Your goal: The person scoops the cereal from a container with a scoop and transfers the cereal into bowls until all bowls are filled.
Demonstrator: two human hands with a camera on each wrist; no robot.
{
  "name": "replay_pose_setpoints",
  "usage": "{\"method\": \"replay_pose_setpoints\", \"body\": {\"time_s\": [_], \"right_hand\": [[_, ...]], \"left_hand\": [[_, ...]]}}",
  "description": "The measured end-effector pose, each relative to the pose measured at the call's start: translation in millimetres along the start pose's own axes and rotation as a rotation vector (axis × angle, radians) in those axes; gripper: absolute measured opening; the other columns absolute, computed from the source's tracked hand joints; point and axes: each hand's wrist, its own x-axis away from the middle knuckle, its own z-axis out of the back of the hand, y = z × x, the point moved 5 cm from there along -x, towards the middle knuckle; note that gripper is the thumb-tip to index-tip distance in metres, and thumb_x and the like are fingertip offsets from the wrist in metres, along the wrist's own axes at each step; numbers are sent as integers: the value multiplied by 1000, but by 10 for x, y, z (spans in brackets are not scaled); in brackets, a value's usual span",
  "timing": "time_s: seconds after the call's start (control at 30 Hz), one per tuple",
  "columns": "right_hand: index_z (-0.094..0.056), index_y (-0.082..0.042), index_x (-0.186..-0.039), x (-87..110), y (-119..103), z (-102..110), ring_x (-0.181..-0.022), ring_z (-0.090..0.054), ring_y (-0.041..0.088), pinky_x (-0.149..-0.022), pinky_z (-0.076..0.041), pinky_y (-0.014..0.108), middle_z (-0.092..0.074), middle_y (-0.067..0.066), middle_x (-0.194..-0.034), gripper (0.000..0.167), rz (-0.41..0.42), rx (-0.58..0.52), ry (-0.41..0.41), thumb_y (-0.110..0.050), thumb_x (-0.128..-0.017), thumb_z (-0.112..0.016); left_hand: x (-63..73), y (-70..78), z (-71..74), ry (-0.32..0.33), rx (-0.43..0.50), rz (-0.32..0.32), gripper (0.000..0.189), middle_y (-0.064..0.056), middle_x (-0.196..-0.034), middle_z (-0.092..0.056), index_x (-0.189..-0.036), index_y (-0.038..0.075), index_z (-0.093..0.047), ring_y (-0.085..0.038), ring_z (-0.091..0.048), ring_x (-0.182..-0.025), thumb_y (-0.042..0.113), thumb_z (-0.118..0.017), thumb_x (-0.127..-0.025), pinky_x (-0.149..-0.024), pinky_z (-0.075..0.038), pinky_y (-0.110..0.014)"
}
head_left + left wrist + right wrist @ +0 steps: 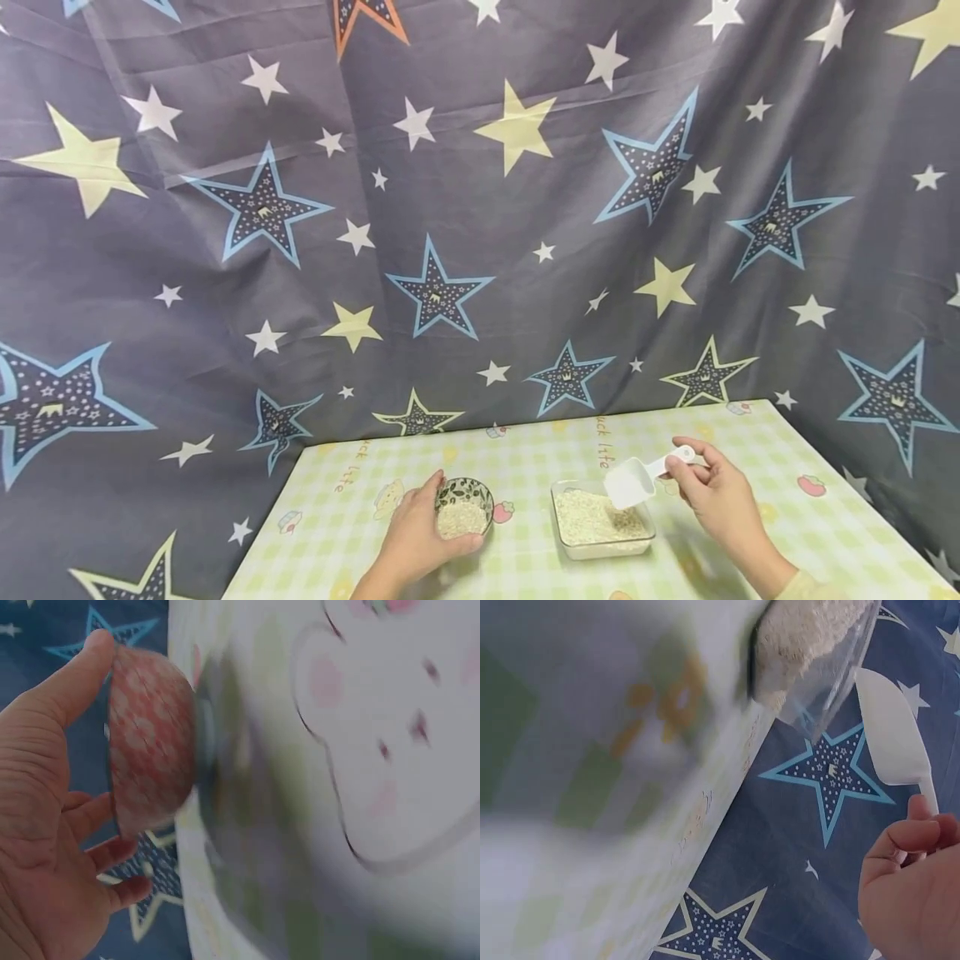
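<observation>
My left hand [420, 537] holds a small round bowl [472, 490] by its rim, thumb on one side and fingers on the other. Dark leaf shapes pattern the bowl's inside, and pale grains [459, 520] lie in it. In the left wrist view the bowl's outside [154, 739] is pinkish red with light flowers. A white scoop [628, 485] is pinched by its handle in my right hand [720, 500]. It hangs tilted over the right part of a clear rectangular container [607, 550], which holds more pale grains [588, 515]. What the scoop contains is hidden.
Bowl and container stand apart on a table with a green-and-white checked cloth [525, 467] printed with fruit and cartoon figures. Behind the table's far edge hangs a dark curtain [480, 208] with stars.
</observation>
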Motion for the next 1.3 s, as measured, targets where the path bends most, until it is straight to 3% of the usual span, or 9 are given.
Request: {"method": "replay_pose_setpoints", "body": {"time_s": [0.1, 0.2, 0.33, 0.43, 0.63, 0.77, 1.0, 1.17, 1.3], "right_hand": [[-62, -1, -139, 34, 18, -75, -50, -45, 2, -41, -39, 26, -75, -16, -74, 37, -5, -17, -19, -18, -107, -68], [-62, -1, -140, 65, 47, -143, -51, -45, 3, -42, -39, 25, -78, -12, -77, 38, -24, -19, -39, -18, -106, -68], [-62, -1, -141, 101, 76, -203, -51, -45, 3, -43, -38, 24, -80, -5, -79, 40, -54, -13, -53, -19, -106, -69], [-62, -1, -140, 117, 86, -220, -51, -44, 3, -43, -38, 24, -80, -1, -80, 40, -70, -8, -62, -20, -106, -69], [-61, -3, -142, 152, 138, -209, -48, -40, 4, -42, -36, 24, -81, 2, -82, 40, -123, 0, -78, -21, -107, -68], [-59, -3, -145, 173, 188, -188, -48, -39, 4, -43, -37, 24, -81, 4, -82, 43, -176, -18, -85, -22, -107, -68], [-52, -5, -154, 219, 308, -222, -54, -46, 6, -50, -40, 20, -82, 1, -85, 53, -340, -101, -100, -25, -107, -67], [-50, -4, -154, 251, 360, -267, -55, -46, 6, -52, -39, 20, -81, -1, -83, 52, -375, -146, -92, -23, -108, -66], [-50, -2, -152, 277, 374, -314, -55, -46, 6, -52, -38, 20, -81, 0, -83, 52, -382, -185, -93, -22, -107, -67]], "left_hand": [[15, 243, -45, 22, -26, -98, 123, -21, -155, -57, -161, 2, -43, -48, -52, -142, 68, -92, -69, -115, -43, -74], [25, 567, -147, 5, -28, -196, 119, -17, -152, -62, -160, 4, -45, -46, -49, -146, 66, -92, -70, -117, -40, -74], [15, 898, -368, -45, -49, -267, 116, -11, -153, -63, -161, 10, -45, -39, -49, -148, 64, -93, -70, -120, -42, -67], [-15, 1034, -528, -79, -59, -288, 117, -9, -158, -59, -162, 10, -44, -37, -51, -148, 64, -93, -71, -119, -45, -64], [-112, 1094, -753, -155, 19, -234, 122, -6, -161, -56, -165, 11, -39, -36, -51, -149, 65, -93, -71, -119, -46, -64], [-174, 1089, -827, -161, 49, -207, 123, 0, -160, -57, -166, 12, -37, -34, -52, -148, 66, -93, -70, -119, -45, -66], [-216, 1073, -856, -192, 77, -182, 124, 3, -158, -60, -166, 13, -35, -34, -52, -148, 63, -94, -70, -116, -42, -75], [-229, 1085, -843, -213, 115, -158, 123, 4, -157, -61, -167, 13, -34, -35, -52, -148, 58, -96, -71, -116, -38, -78], [-235, 1079, -843, -220, 139, -141, 123, 5, -157, -61, -167, 12, -34, -33, -54, -146, 56, -97, -71, -118, -42, -71]]}}
